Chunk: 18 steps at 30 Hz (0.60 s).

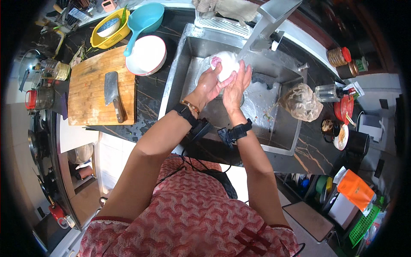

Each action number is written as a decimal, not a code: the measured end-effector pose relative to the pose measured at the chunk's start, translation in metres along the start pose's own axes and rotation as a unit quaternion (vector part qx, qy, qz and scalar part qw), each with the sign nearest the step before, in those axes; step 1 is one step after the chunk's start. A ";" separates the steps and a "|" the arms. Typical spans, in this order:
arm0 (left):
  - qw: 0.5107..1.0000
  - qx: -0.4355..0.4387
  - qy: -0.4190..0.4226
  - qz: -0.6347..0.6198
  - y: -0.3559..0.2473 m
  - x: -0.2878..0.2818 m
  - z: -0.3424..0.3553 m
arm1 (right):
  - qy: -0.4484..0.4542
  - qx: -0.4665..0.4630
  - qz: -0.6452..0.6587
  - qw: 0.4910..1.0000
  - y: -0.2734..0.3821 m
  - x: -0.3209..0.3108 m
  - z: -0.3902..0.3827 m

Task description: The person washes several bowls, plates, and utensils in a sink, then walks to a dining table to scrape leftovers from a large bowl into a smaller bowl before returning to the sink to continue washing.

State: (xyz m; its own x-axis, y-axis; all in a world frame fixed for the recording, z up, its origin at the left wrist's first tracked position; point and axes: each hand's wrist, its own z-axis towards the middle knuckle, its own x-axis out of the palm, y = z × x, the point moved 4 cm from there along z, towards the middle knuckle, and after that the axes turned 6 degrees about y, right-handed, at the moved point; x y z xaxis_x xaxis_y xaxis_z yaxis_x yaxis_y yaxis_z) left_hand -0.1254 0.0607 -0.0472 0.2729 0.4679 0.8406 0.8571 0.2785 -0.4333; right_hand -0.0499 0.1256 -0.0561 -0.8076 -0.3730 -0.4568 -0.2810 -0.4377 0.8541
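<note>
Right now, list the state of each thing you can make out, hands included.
Left hand: at the white dish, grip unclear
Right hand: fingers extended, near the left
White dish: partly hidden by the hands
Faucet: water flow unclear
Sink: scraps inside
Board: flat, marked
Cleaver: lying on the board
Red-rimmed bowl: upright
Blue dipper: handle by that bowl's edge
Plastic bag: crumpled

Red-and-pink patterned top (pixel 184 214), black wrist straps (pixel 242 130)
</note>
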 end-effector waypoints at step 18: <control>0.655 0.024 0.127 0.744 0.017 0.008 -0.006 | 0.190 0.368 0.218 0.884 0.012 -0.012 0.009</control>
State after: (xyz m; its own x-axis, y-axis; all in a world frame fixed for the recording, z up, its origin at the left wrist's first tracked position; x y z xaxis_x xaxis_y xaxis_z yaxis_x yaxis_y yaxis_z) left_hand -0.1063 0.0642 -0.0455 0.8600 0.0992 -0.5006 -0.4541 -0.2988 -0.8393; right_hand -0.0482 0.1316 -0.0381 -0.7299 -0.6831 0.0254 -0.3595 0.4152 0.8357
